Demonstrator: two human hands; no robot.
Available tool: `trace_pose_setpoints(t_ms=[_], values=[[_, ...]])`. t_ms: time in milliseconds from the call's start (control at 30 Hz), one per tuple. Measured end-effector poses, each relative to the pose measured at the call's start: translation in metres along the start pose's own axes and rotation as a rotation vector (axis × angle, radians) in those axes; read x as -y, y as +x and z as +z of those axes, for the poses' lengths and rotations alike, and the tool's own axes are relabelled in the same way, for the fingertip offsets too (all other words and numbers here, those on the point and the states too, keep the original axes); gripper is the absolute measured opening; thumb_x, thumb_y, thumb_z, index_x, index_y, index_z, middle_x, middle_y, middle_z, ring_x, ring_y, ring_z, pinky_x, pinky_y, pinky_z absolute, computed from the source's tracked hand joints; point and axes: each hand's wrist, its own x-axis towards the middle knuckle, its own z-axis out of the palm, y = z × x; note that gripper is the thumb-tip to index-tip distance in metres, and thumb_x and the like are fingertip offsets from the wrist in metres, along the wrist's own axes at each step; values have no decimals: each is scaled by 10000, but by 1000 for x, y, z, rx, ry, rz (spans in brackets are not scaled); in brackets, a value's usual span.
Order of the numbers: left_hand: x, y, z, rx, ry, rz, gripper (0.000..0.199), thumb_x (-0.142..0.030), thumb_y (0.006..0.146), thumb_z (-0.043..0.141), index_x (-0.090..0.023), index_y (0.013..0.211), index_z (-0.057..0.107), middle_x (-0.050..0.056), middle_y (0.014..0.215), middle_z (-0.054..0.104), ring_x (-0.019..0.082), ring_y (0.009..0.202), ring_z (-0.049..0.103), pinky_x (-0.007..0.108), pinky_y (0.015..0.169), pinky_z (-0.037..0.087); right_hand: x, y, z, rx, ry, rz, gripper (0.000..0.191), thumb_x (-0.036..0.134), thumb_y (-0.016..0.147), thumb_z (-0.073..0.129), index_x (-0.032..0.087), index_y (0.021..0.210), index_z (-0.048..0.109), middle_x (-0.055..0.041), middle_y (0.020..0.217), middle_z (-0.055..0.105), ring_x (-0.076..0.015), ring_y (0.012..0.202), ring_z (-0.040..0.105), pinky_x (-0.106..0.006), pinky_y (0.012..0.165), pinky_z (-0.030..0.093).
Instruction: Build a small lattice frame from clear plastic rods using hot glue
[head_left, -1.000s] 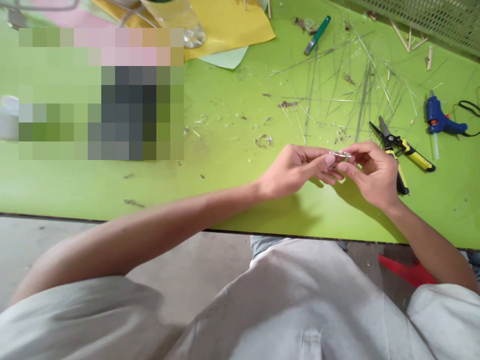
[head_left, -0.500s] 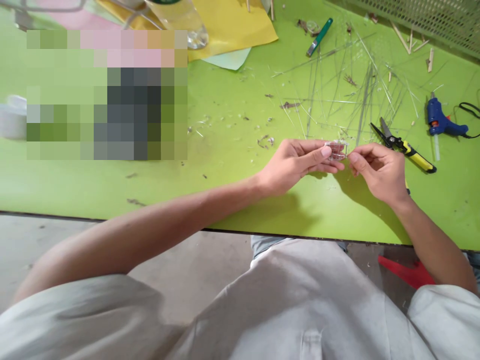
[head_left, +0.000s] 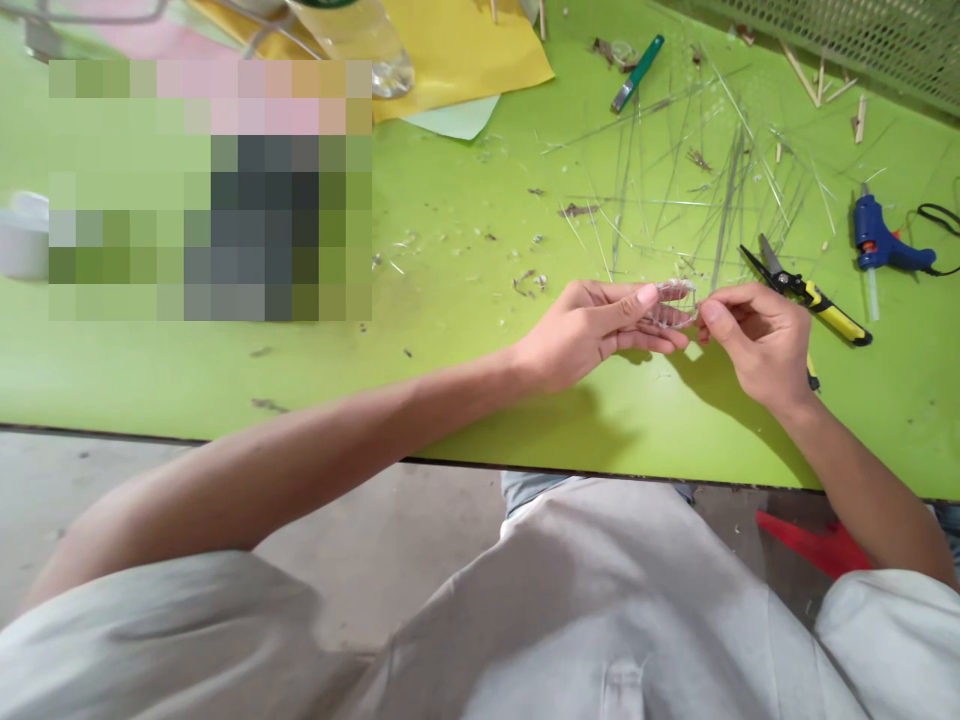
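Observation:
My left hand [head_left: 592,325] holds a small wire frame [head_left: 676,304], whitish and see-through, with the thumb on its left end and the fingers beneath it. At the frame's right end, my right hand [head_left: 761,335] has its thumb and forefinger pinched together. Whether a bit of the frame or a thin wire is in that pinch is too small to tell. Just beyond the right hand lie yellow-and-black snips [head_left: 814,295] with their blades apart. Loose thin wires [head_left: 724,205] are strewn over the green table [head_left: 450,390] past both hands.
A blue glue gun [head_left: 885,235] with a glue stick lies at the right. Farther back are a green-handled cutter [head_left: 637,75], wood sticks [head_left: 801,75] and a perforated green basket [head_left: 847,40]. A clear bottle [head_left: 360,45] stands by yellow paper [head_left: 465,50]. A blurred block hides part of the left.
The wire frame has turned a little in my left hand, so its open lattice shows more. My left thumb has shifted slightly left and up; my right hand stays almost in place.

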Motion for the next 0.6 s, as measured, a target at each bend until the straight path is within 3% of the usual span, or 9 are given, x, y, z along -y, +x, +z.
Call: trace_pose_setpoints(t_ms=[133,233,367,600], values=[[1,1,0,27,-54,3,354,-406,1049,871,-105,1229,824,166,1144,915,268,1027,921,358,1000,752,-2,-3,5,-40,55,25,350,598,975,911,261,914,844,17,773,820,-139,617,749,-278,610,660],[3,0,0,15,-30,40,504,-407,960,976,-147,1295,705,139,1114,919,274,1030,924,364,967,759,-4,-5,8,-76,61,33,358,609,966,918,259,927,855,11,796,842,-148,655,788,-279,640,689],[5,-2,1,10,123,160,692,-521,887,1026,-185,1296,579,151,1168,915,300,1071,920,374,905,764,-5,-7,11,-113,54,3,333,585,981,912,256,949,864,8,800,843,-149,659,796,-275,642,695],[7,-3,3,49,174,204,707,-616,915,973,-194,1260,523,137,1101,912,271,1003,915,340,827,738,-8,-12,15,-149,45,-127,162,430,1060,858,270,1034,864,11,863,847,-133,682,790,-266,644,678]])
